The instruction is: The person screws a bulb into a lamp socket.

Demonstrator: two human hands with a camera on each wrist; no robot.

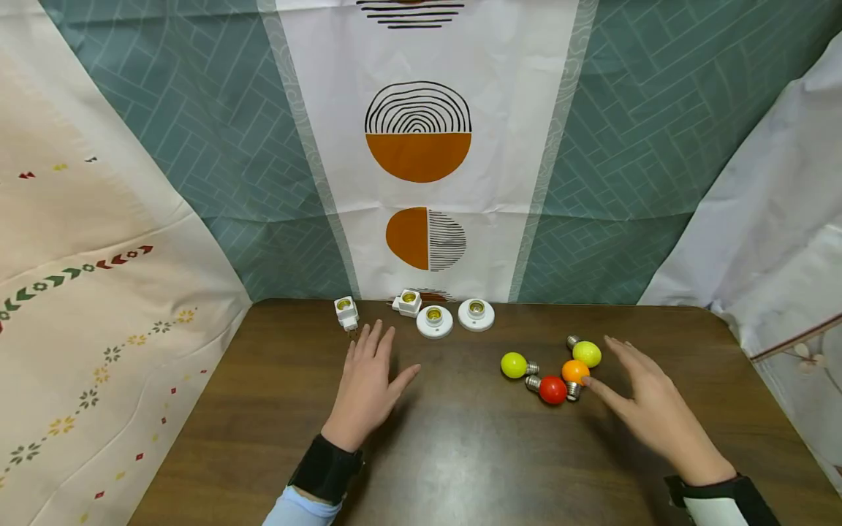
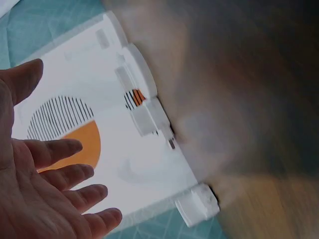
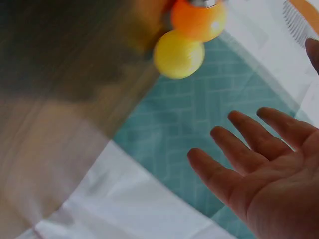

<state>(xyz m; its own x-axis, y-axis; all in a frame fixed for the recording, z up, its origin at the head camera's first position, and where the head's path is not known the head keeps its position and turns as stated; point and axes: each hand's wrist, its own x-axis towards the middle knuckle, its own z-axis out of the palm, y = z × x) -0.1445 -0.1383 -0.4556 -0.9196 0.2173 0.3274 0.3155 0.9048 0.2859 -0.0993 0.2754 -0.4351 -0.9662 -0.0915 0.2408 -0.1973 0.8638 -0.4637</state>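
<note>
My left hand (image 1: 367, 391) hovers over the table with fingers spread and nothing held. Nearest to it is a white plug-in bulb socket (image 1: 346, 313). A second plug-in socket (image 1: 408, 302) and two round white lamp holders, one in front (image 1: 426, 330) and one to the right (image 1: 484, 324), stand along the back edge. Over the right side my right hand (image 1: 647, 409) is held with straight fingers, holding nothing. Beside its thumb lie an orange bulb (image 1: 575, 371), a red bulb (image 1: 552, 391) and a yellow bulb (image 1: 588, 355). A yellow-green bulb (image 1: 513, 365) lies further left.
The brown wooden table (image 1: 454, 460) ends at a hanging cloth (image 1: 500, 161) with green and white panels. Cream patterned fabric (image 1: 118, 292) hangs at the left, and white fabric (image 1: 750, 204) hangs at the right.
</note>
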